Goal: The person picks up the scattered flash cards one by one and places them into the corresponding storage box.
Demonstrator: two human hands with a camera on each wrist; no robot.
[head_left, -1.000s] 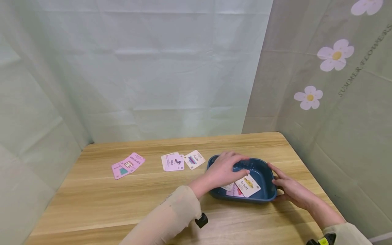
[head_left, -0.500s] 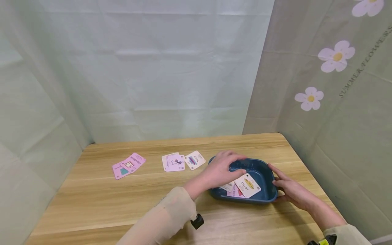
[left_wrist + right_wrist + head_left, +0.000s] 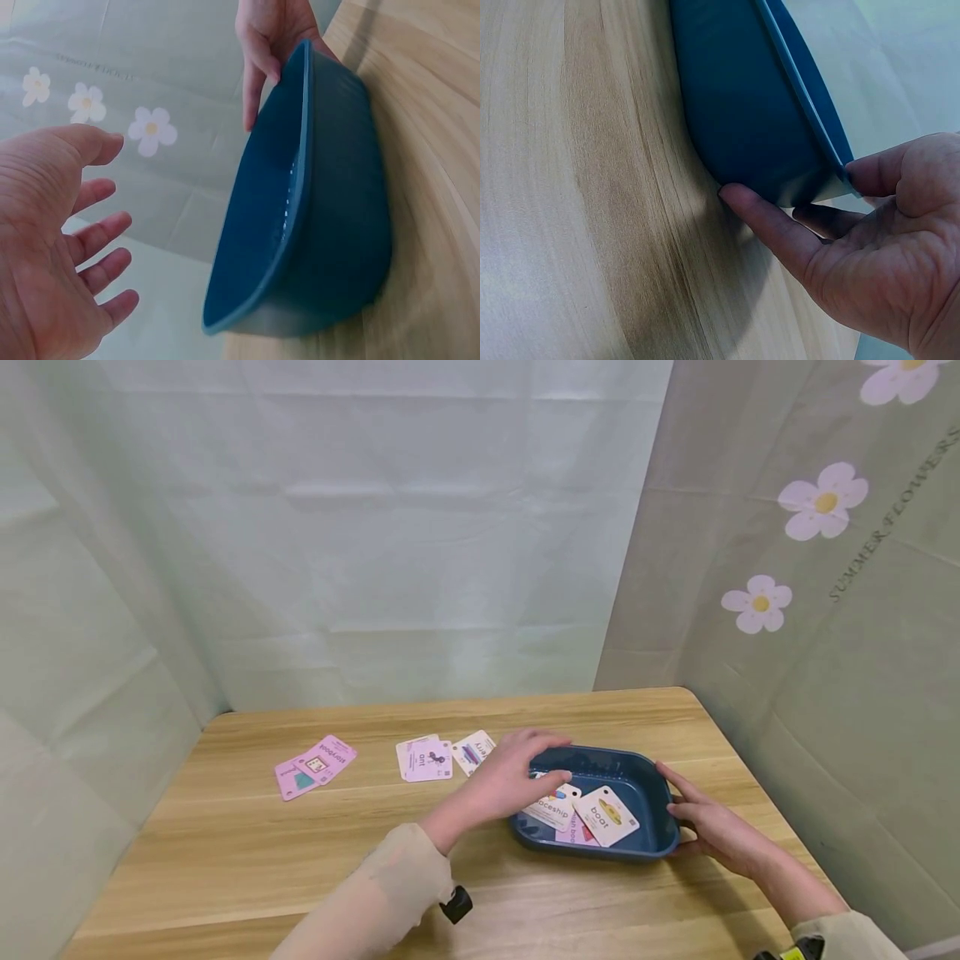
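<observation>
A dark blue plastic bin [image 3: 641,793] sits on the right part of the table. Inside it lie a "boat" card [image 3: 606,816], a card whose visible letters read "aceship" [image 3: 551,810] and a pink card [image 3: 573,833] partly under them. My left hand [image 3: 510,781] hovers over the bin's left end with nothing in its fingers; the left wrist view shows its fingers relaxed and apart from the rim. At the right end my right hand [image 3: 716,831] holds the bin, one digit at the rim and a fingertip [image 3: 739,196] low on the outer wall.
Left of the bin, a "ferry" card [image 3: 471,752] is partly behind my left hand. Beside it an "ant" card [image 3: 426,762] overlaps another card. Farther left, a pink "storybook" card [image 3: 330,756] overlaps a second pink one [image 3: 294,779]. Cloth walls enclose the wooden table [image 3: 315,860].
My left hand has drawn back leftward from over the bin, uncovering more of the "aceship" card and covering part of the "ferry" card. The right hand and the bin stay in place.
</observation>
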